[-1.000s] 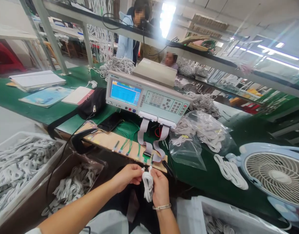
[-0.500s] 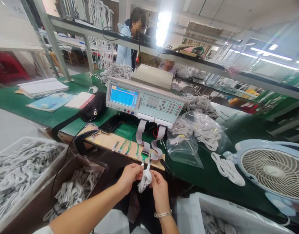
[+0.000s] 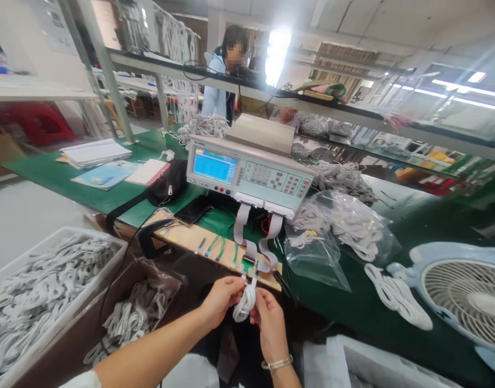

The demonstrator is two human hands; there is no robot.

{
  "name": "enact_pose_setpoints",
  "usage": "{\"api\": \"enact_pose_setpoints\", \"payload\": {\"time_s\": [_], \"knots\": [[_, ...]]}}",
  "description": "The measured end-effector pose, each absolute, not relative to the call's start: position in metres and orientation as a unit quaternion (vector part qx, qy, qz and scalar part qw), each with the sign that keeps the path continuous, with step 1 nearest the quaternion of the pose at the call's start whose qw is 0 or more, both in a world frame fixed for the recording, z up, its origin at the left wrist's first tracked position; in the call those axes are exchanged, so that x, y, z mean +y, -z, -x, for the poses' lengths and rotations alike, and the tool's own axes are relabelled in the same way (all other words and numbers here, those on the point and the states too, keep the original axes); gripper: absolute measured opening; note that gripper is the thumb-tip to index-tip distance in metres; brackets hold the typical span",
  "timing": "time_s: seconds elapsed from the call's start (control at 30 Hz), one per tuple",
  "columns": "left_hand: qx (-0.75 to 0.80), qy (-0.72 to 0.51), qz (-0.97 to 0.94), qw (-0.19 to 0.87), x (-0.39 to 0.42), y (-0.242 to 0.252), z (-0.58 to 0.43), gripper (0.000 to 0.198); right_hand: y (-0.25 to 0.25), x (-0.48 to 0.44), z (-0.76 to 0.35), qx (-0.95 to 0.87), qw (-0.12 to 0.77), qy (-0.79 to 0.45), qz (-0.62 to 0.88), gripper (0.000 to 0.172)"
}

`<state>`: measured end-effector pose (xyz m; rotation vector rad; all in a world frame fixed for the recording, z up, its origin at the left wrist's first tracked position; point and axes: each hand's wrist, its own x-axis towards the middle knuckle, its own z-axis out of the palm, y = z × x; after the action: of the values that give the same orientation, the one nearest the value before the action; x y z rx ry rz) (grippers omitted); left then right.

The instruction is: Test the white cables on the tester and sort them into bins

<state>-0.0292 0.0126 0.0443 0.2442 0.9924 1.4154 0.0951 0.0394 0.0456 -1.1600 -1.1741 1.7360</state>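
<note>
We have both hands at the near edge of the board (image 3: 186, 235), with the white cable (image 3: 247, 304) between them, coiled and hanging just in front of the board's right part. Our left hand (image 3: 223, 299) pinches near one end of the cable, thumb against forefinger. Our right hand (image 3: 271, 325) has its fingers curled in at the coil's right side; we cannot tell whether they pinch it or only steady it. A second end of the cable points up at the green socket area (image 3: 246, 266), and it looks as though it meets a contact there, though the join is too small for us to be sure.

We judge the step in hand to be fitting the cable's ends to the board, which lies below the tester (image 3: 251, 172) on the counter (image 3: 323, 307), with grey ribbons (image 3: 239, 226) running between the two. The next move, in our view, calls for lining up the left end squarely and pressing gently, while the coil is kept from tugging the other end loose. With both ends seated, the screen (image 3: 215, 166) would be worth a look.
</note>
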Motion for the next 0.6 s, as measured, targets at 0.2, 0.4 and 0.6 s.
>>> {"api": "enact_pose_setpoints", "payload": {"time_s": [0.2,0.4,0.6], "knots": [[0.445,-0.552,-0.125,0.694,0.023,-0.049,0.037,0.044,-0.034,0.056,-0.093,-0.458,0.319,-0.682,0.474,0.041],[0.446,-0.561,-0.132,0.685,0.030,-0.045,0.036,0.045,-0.028,0.064,-0.087,-0.520,0.267,-0.638,0.501,0.055],[0.459,-0.563,-0.130,0.675,0.028,-0.047,0.037,0.044,-0.035,0.064,-0.077,-0.535,0.319,-0.617,0.482,0.047]]}}
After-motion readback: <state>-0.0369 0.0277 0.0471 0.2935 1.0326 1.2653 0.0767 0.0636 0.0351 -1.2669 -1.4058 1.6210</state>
